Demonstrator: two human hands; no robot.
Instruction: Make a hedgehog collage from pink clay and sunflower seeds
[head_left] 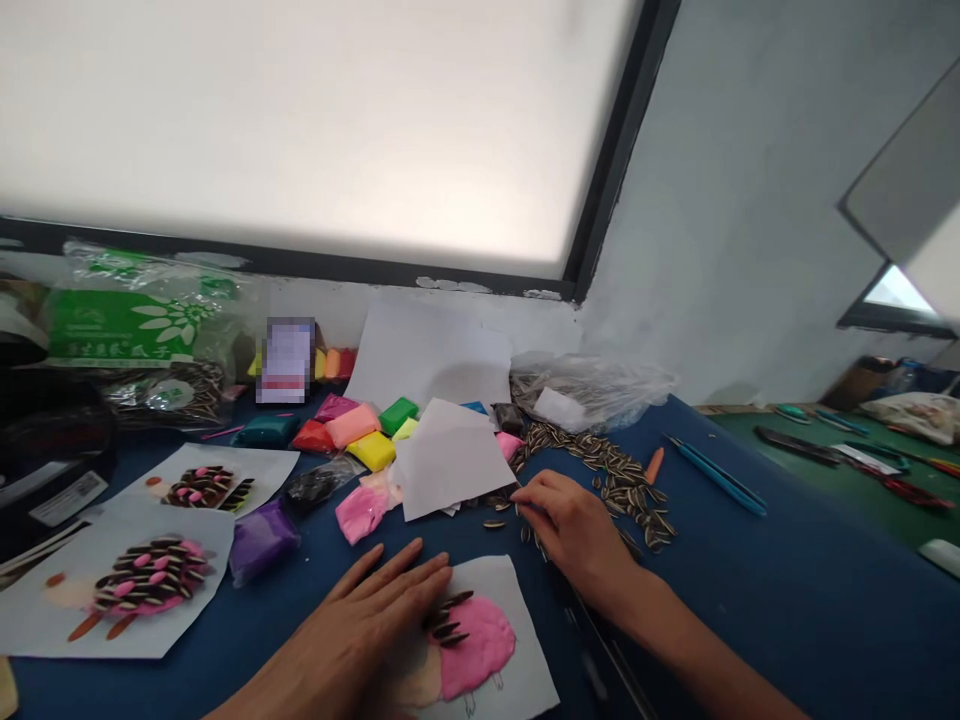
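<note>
My left hand [375,620] lies flat over the left side of a white sheet, fingers stretched out. On that sheet [525,690] is a pink clay body [480,645], with a few striped sunflower seeds [450,620] stuck in its upper left and pale clay beside it. My right hand [574,530] is at the near edge of a pile of loose sunflower seeds [622,475], by the corner of a folded white paper [454,455]. Its thumb and forefinger are pinched together; whatever is between them is too small to make out.
Two hedgehog pictures with seed spines [154,575] lie at left, near a purple clay packet [262,540]. Several coloured clay packets [371,450] sit behind. Blue tweezers [716,475] and an orange stick [655,466] are at right. A green seed bag [142,330] stands back left.
</note>
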